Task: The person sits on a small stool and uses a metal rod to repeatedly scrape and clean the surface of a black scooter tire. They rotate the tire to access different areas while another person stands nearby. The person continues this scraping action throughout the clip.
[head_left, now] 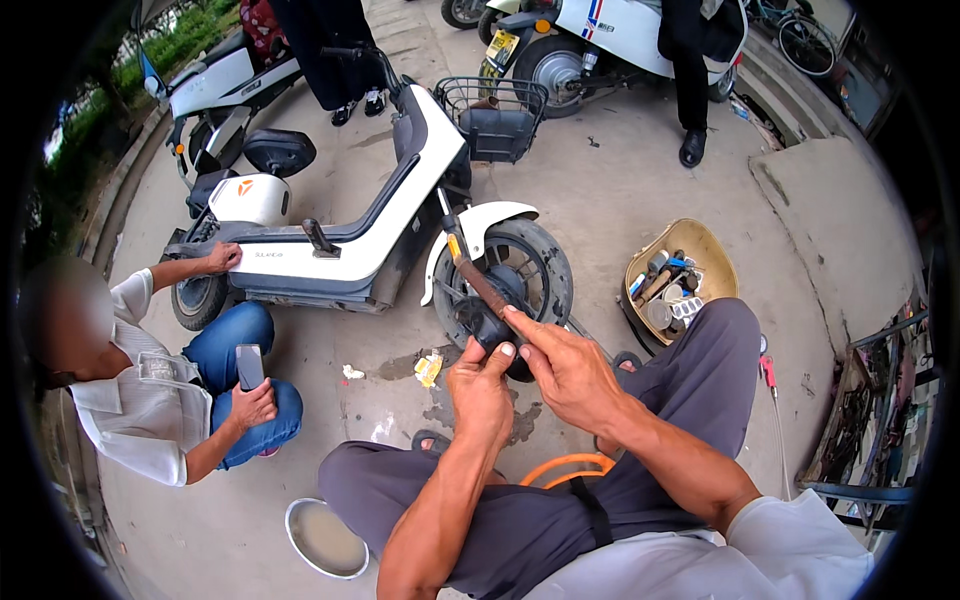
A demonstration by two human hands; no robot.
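In front of me, close to the front wheel [545,262] of a white electric scooter [375,235], my left hand [482,395] grips a black rubber inner tube [482,322], thumb pressed on top. My right hand [570,368] is closed on the near end of a long, rusty brown flat bar [483,288], its index finger laid along it. The bar rests over the tube and slants up toward the scooter's fork. Its exact kind is unclear. Both thumbs nearly meet, and the palm sides are hidden.
A tan open case [738,262] of tools stands to the right. A round basin [298,540] of cloudy water sits lower left. At left a crouching person [150,385] holds a phone [249,367] and touches the scooter. An air hose gauge [767,370] is near my right knee.
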